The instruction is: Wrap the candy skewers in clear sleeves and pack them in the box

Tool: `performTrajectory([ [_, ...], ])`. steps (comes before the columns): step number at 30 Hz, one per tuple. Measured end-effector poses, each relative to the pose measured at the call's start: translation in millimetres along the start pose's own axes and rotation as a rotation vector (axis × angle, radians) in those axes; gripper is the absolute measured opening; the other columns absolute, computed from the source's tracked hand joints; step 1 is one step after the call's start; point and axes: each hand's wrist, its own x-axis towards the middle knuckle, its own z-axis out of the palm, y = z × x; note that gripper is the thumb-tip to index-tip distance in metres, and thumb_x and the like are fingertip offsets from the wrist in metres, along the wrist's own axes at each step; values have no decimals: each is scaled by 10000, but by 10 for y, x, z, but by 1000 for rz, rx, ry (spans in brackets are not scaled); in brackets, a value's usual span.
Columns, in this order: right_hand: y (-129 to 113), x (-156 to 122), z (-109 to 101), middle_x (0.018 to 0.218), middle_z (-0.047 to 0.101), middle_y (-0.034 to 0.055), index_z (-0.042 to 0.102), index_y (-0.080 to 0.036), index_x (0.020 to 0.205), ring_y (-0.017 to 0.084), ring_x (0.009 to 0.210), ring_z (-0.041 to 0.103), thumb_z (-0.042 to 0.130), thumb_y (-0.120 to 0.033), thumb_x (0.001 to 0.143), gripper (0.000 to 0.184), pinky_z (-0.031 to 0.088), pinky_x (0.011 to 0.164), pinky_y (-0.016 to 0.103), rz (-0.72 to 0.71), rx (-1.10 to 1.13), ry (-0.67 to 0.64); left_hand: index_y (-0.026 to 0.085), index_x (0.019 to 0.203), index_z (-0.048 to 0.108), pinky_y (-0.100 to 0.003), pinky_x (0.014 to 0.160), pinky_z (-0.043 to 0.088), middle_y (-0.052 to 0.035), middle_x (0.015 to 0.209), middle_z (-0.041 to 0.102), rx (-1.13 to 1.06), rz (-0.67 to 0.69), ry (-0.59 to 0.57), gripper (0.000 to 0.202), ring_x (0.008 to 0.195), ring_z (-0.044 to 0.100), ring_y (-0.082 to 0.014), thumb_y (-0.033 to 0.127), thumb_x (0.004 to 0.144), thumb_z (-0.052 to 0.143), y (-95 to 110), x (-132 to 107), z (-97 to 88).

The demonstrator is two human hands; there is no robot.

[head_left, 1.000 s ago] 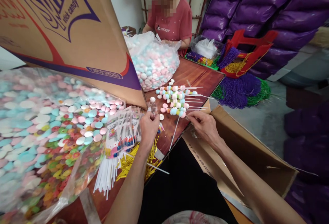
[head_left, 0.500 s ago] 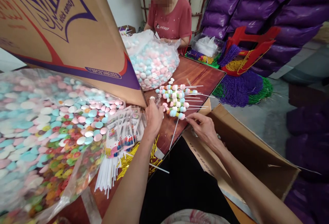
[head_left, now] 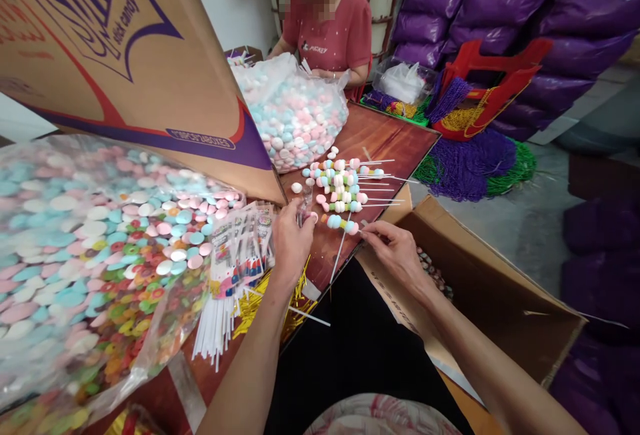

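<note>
While right hand pinches it, candy skewer: blue, yellow, pink pieces.

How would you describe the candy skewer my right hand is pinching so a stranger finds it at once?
On the brown table, find the pile of candy skewers beside the bag of pastel candies. It is the skewer lying nearest the person; only its stick is pinched by the right hand.

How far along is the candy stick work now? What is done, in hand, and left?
Done: a small pile of filled candy sticks lies on the table. In hand: the right hand pinches one more filled stick, the left hand holds a clear wrapper. Left: many bare sticks and a big bag of loose candy.
</note>
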Motion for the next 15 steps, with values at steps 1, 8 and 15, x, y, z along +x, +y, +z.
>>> performTrajectory([
  [1, -13, -29, -1, 777, 728, 22, 736, -206, 829, 176, 681, 637, 568, -367, 895, 242, 458, 653, 273, -13, 7, -12, 187, 1173, 663, -378, 899, 488, -86, 1040, 733, 9, 2, -17, 403, 952, 673, -252, 235, 773, 675, -28, -68, -24],
  [8, -132, -236, -21, 818, 732, 34, 721, -223, 827, 196, 752, 659, 539, -324, 915, 226, 459, 706, 291, -84, -114, -105, 198, 1221, 644, -343, 815, 502, -62, 911, 751, 64, -39, -91, 397, 837, 703, -231, 201, 825, 609, -179, -373, -25],
  [15, -129, -296, 22, 856, 733, 33, 715, -230, 843, 191, 781, 670, 507, -300, 934, 237, 435, 718, 286, -97, -225, -138, 182, 1209, 670, -371, 853, 494, -86, 961, 753, 51, -74, -96, 370, 905, 691, -253, 217, 852, 581, -164, -343, -68],
])
